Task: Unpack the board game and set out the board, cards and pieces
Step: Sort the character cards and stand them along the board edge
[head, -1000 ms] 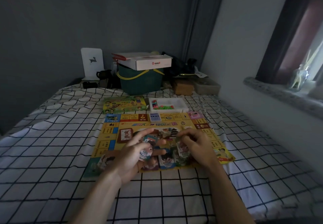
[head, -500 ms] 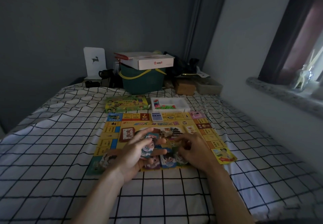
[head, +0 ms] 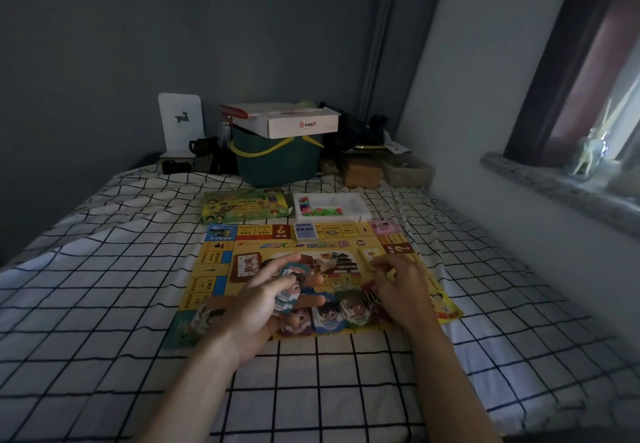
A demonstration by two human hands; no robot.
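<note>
Right hand (head: 401, 288) is shifting frame-right, fingers curled, grasp unclear; left hand (head: 263, 300) is gripping the card stack (head: 289, 295) beside it.

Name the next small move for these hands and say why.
Probably the right hand takes the next note from the stack gripped by the left hand and lays it on the board, continuing the row of notes along the near edge.

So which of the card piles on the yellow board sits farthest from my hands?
The blue-backed card deck on the board's far edge, by the white tray; the other piles lie near you.
</note>
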